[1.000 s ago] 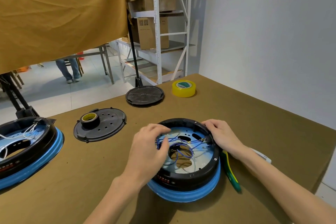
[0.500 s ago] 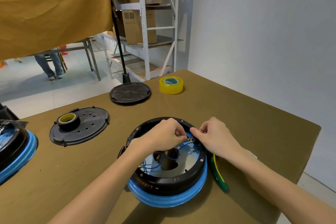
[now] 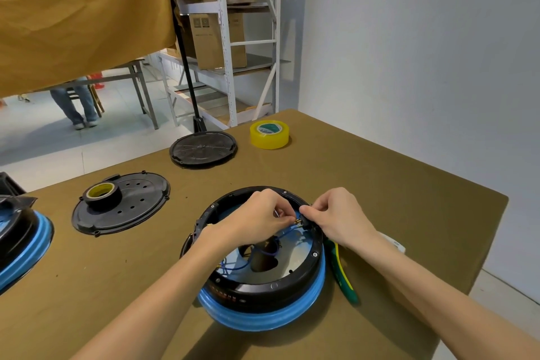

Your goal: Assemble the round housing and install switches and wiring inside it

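A round black housing with a blue band around its base sits on the brown table in front of me. Blue wires loop over its silvery floor around a dark centre hole. At the far right of the rim, my right hand pinches a small black switch with brass terminals. My left hand reaches across the housing and pinches a wire end right at those terminals. The fingertips of both hands almost touch.
Green and yellow pliers lie against the housing's right side. A black cover plate carrying a dark tape roll lies at left, a second black plate and yellow tape farther back. Another housing sits at the left edge.
My left hand has moved from the housing's left side across to its far right rim, meeting my right hand at the switch. The view has shifted right.
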A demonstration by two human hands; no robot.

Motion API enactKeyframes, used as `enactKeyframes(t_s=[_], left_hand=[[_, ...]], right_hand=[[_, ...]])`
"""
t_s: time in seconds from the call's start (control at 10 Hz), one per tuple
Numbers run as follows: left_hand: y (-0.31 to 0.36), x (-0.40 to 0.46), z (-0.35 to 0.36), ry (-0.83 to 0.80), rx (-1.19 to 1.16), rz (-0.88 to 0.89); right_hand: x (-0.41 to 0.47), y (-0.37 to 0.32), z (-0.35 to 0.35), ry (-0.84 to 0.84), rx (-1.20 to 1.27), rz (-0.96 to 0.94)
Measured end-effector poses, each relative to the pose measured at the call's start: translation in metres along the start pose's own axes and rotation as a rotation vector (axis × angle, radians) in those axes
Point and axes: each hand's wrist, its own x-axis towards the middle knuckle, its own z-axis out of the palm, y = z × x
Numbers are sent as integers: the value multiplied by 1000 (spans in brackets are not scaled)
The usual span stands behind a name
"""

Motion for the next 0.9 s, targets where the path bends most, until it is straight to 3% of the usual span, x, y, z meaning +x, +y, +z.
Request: enactKeyframes(t_s=[0.2,0.4,0.6,0.8,0.9], left_hand=[[-1,2,1,32,34,2],[0,-16,-1,167,48,13],[-18,-85,-4,624,-8,-13],[-45,-146,29,803,-207,-252],[-42,-157,38,882,-288,-248]], right_hand=[[0,1,3,15,18,15],[-3,2,18,155,-38,-13],[9,8,18,106,81,-62],[13,-6,32,82,108,-106],[13,-16,32,45,122,-134]])
